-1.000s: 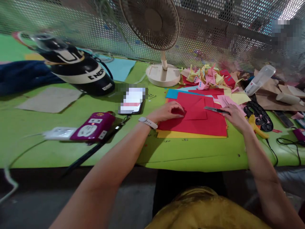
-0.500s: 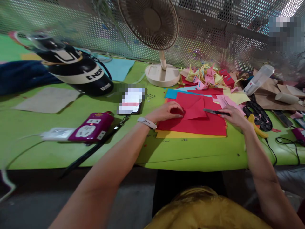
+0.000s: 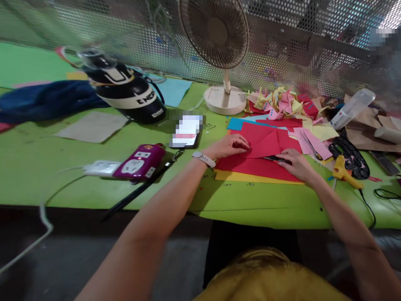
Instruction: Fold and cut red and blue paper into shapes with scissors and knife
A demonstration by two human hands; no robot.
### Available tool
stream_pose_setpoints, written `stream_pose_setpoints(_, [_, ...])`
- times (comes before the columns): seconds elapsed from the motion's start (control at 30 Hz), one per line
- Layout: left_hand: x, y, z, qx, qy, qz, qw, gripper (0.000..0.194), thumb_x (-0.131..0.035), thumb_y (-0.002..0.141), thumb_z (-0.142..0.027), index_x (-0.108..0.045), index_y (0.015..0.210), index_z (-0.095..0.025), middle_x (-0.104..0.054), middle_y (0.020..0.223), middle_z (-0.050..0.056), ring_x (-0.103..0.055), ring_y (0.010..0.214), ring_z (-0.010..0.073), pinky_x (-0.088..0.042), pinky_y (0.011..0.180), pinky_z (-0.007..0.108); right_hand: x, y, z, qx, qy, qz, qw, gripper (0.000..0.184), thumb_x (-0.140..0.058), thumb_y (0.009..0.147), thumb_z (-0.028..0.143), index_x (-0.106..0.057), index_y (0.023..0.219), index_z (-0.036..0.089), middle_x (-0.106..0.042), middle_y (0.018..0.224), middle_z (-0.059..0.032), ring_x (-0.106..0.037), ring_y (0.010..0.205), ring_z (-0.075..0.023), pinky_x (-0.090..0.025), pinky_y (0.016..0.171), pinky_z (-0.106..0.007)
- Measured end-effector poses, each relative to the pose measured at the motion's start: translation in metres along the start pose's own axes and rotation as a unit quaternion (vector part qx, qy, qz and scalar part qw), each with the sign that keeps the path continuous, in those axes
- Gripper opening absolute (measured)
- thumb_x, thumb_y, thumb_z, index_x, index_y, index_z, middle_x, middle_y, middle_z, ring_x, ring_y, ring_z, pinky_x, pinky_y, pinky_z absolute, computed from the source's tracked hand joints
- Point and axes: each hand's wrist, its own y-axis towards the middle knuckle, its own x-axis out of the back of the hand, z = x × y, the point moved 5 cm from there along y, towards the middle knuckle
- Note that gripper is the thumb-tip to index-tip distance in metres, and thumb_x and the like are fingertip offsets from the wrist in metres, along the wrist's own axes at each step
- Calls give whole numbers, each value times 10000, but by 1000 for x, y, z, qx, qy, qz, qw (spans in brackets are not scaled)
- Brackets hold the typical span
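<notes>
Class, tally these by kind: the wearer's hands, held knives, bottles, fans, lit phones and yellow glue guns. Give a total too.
Hands: 2, left hand and right hand
Held knife: 1
Bottles: 2, dark bottle and clear bottle
Fan: 1
Lit phone: 1
Yellow glue gun: 1
Total: 8

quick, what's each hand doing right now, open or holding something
Left hand: fingers curled at the red paper; whether it grips cannot be told.
Right hand: closed, holding the knife.
</notes>
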Motion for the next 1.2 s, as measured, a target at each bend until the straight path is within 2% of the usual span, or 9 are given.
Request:
stream_pose_setpoints(0.27, [2, -1, -1, 5, -16, 17, 1000, 216, -609, 850, -300, -735, 1007, -222, -643, 1120, 81, -603, 1036, 181, -445, 953, 350, 4, -1, 17, 12, -40, -16, 999, 254, -537, 917, 263, -668, 1134, 239, -662, 1049, -89, -608, 1019, -245, -504, 891, -408])
stream_pose_setpoints(0.43, [3, -1, -4, 19, -15, 31, 999, 228, -592, 848, -292, -742, 1008, -230, -643, 1134, 81, -605, 1043, 192, -441, 964, 367, -9, 4, 28, 32, -10, -5, 999, 255, -539, 923, 283, -671, 1131, 215, -671, 1032, -101, -618, 982, -238, -514, 866, -399])
stream_pose_setpoints(0.53, [3, -1, -4, 26, -18, 34, 999, 222, -596, 842, -288, -747, 1001, -253, -646, 1135, 72, -606, 1043, 194, -437, 972, 374, -18, 7, 34, 38, 9, 3, 999, 264, -529, 930, 297, -667, 1150, 249, -675, 1051, -92, -616, 991, -238, -514, 872, -411])
stream_pose_setpoints(0.67, [2, 0, -2, 27, -23, 38, 999, 224, -603, 832, -279, -749, 1000, -256, -650, 1134, 73, -606, 1042, 199, -439, 968, 375, -22, 8, 34, 37, 22, -10, 999, 276, -530, 927, 303, -666, 1166, 288, -682, 1043, -79, -616, 1011, -245, -510, 888, -443])
stream_pose_setpoints(0.87, [2, 1, -1, 21, -14, 35, 999, 241, -608, 823, -307, -746, 1004, -228, -645, 1135, 84, -605, 1042, 204, -439, 960, 366, -22, 11, 33, 53, 43, -10, 998, 276, -519, 936, 316, -690, 1148, 270, -687, 1030, -91, -619, 984, -244, -520, 868, -435])
stream_pose_setpoints(1.07, [2, 0, -6, 32, -10, 40, 999, 261, -585, 828, -358, -741, 981, -214, -640, 1131, 89, -609, 1028, 206, -441, 948, 355, -21, 6, 48, 100, 91, 37, 990, 275, -532, 936, 329, -708, 1120, 223, -693, 1064, -99, -622, 998, -217, -520, 872, -385])
stream_pose_setpoints(1.13, [2, -1, -9, 32, 6, 22, 999, 285, -591, 827, -390, -716, 1014, -215, -639, 1127, 85, -602, 1032, 206, -433, 951, 359, -19, 4, 50, 105, 108, 62, 987, 267, -552, 925, 322, -707, 1122, 228, -696, 1065, -96, -629, 997, -208, -520, 870, -375])
stream_pose_setpoints(1.2, [5, -2, -12, 44, 49, -18, 998, 380, -640, 790, -462, -671, 1077, -216, -632, 1131, 83, -577, 1061, 224, -417, 963, 376, -15, 2, 47, 105, 128, 83, 983, 253, -582, 904, 308, -711, 1110, 235, -701, 1054, -93, -639, 987, -201, -522, 864, -370])
